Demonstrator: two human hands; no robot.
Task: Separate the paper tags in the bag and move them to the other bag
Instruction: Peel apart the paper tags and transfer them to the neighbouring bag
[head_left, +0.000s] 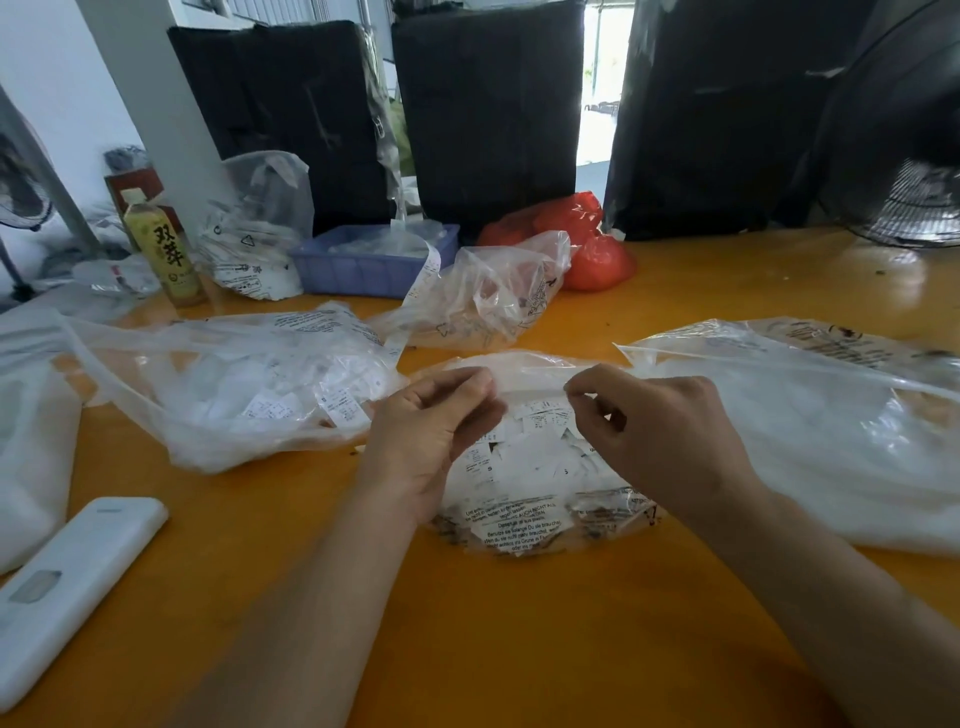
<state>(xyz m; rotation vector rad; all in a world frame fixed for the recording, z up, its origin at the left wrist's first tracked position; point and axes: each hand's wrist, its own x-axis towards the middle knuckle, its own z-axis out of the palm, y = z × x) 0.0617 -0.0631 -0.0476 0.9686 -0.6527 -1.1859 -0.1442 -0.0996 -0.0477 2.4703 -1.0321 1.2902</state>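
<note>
I've got both hands over the near centre of the orange table (519, 649), held a little apart from each other. The left hand (431, 431) has its fingers curled, thumb and fingertips pinched on the upper edge of the small clear bag (540, 519). The right hand (660, 431) pinches the same edge further right, so that edge runs between the two grips. Inside that bag I can see a heap of white paper tags (540, 457) with small black print, lying flat under the film; printed warning text shows on the bag's near side.

To the left lies a bigger clear bag (234, 395) also stuffed with white tags, its mouth slack and facing left. On the right, a large clear bag (810, 431) with pale contents that I can't make out. A long strip of joined tags (421, 291) trails from the blue tray (363, 265) at the far side down toward the left bag. Beyond that: a crumpled clear bag (498, 296), a red bag (587, 244), a green-tea bottle (163, 249). A white remote (67, 587) sits near left.
</note>
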